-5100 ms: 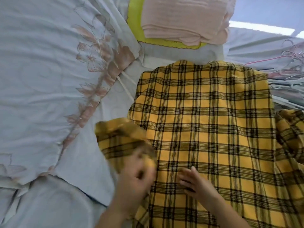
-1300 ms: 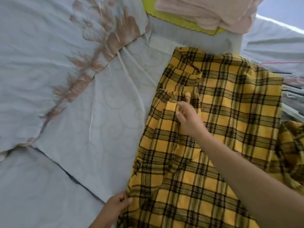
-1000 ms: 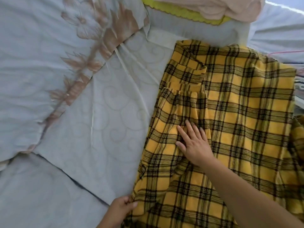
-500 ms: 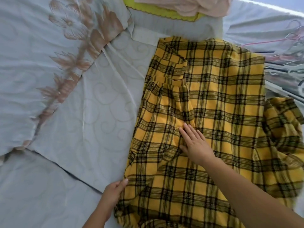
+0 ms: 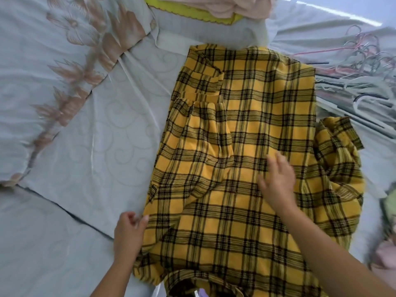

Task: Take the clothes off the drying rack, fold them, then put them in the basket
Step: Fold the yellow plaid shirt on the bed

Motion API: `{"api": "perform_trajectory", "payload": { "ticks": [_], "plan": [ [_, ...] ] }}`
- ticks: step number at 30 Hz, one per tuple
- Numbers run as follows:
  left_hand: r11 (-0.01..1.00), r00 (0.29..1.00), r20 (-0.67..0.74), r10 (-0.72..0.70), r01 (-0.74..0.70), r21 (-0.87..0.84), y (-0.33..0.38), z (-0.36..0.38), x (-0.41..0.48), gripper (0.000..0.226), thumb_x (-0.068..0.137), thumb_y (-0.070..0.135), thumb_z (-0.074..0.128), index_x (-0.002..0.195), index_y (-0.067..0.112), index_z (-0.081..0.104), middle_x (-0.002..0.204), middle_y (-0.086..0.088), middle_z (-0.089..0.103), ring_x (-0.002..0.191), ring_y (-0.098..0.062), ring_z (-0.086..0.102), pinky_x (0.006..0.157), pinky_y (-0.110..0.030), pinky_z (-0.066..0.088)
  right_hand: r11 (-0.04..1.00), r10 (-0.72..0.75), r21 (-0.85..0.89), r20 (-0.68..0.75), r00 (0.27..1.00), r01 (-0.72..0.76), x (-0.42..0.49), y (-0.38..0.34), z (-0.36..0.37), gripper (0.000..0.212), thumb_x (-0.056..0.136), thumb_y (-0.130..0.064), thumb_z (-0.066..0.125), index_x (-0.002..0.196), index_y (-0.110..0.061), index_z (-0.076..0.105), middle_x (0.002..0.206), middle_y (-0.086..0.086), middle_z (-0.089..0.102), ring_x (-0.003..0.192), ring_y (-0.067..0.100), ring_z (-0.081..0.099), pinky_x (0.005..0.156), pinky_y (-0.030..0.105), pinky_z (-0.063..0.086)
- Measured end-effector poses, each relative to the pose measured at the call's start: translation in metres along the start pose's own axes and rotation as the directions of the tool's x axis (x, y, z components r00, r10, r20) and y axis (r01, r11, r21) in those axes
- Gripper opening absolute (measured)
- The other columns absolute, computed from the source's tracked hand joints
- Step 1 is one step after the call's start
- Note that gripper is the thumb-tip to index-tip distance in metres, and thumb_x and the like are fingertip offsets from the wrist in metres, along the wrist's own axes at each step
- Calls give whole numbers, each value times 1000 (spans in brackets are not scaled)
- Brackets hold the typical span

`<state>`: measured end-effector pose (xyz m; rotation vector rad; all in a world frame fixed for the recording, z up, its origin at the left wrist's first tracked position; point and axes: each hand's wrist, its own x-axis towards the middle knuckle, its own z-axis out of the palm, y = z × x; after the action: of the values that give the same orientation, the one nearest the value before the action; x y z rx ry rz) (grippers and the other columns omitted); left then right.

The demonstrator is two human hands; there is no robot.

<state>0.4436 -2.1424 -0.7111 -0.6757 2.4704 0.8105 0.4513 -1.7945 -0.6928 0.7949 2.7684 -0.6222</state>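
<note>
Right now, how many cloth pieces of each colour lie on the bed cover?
Yellow plaid: 1, the shirt
Pink: 2, one at the top edge, one at lower right
Green: 1, at the right edge
Total: 4

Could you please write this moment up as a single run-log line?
stage: folding | plaid shirt: flat on bed, left sleeve folded in | left hand: at shirt edge | right hand: pressing cloth | basket: unseen

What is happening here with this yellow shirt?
A person is folding a yellow plaid shirt spread on a bed. The left hand pinches the shirt's left edge. The right hand lies flat, open, on the middle. One sleeve is folded in; the other sleeve lies bunched at the right. Hangers lie beyond.
</note>
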Motion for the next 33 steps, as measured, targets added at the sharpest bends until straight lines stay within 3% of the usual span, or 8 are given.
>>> {"api": "perform_trajectory", "payload": {
  "ticks": [4,8,10,14,18,22,27,33],
  "plan": [
    [904,908,-37,417,-410,119,52,21,-20,32,87,16,64,115,3,56,111,-8,53,106,-22,47,89,-33,40,920,388,74,-327,862,-385,3,89,-53,70,86,-25,60,143,-2,25,153,21,16,141,36,13,114,52,7],
    [891,833,317,453,-437,-124,106,52,-46,8,92,24,55,100,22,56,99,4,58,88,-8,55,73,-15,44,516,766,520,75,638,-681,9,127,-75,61,85,-25,67,135,-1,41,131,24,49,117,37,49,102,50,39],
    [916,800,451,396,-315,-246,126,66,-59,5,93,27,54,95,25,58,97,3,64,90,-15,61,79,-26,51,576,655,605,61,753,-550,11,108,-84,33,88,-18,61,116,-3,58,98,16,62,97,31,60,90,46,49],
    [812,782,542,308,81,-578,162,71,-79,39,87,44,47,103,13,64,104,-7,69,99,-19,64,87,-32,50,704,191,700,-24,981,-120,-2,-12,-91,21,91,-7,54,107,-20,58,87,-3,61,75,3,62,62,12,48],
    [413,864,480,153,385,-825,158,49,-60,57,94,55,26,106,16,65,100,-8,72,94,-22,68,74,-32,57,775,-373,629,377,848,62,-33,-110,-68,33,96,-28,51,128,-23,54,109,-8,62,97,7,57,80,17,43],
    [395,911,389,-138,411,-822,121,29,-25,72,88,67,27,137,17,45,133,-6,54,123,-26,49,89,-38,45,820,-244,571,394,886,-29,-23,-83,-43,22,97,-27,46,109,-19,63,95,-8,65,84,10,63,73,24,53],
    [853,992,107,-65,111,-510,107,23,3,86,77,42,70,144,22,20,145,-13,35,128,-29,41,104,-46,38,889,97,399,316,944,-225,18,-19,-16,18,97,-20,45,105,-17,61,102,3,63,97,20,60,81,33,47],
    [805,992,66,-111,128,-580,128,16,53,98,67,29,82,142,13,22,136,-16,44,121,-30,48,102,-49,41,952,-141,298,237,961,66,8,-34,5,27,97,-17,45,121,-15,56,124,-1,46,101,11,51,89,22,41]
  ]
}}
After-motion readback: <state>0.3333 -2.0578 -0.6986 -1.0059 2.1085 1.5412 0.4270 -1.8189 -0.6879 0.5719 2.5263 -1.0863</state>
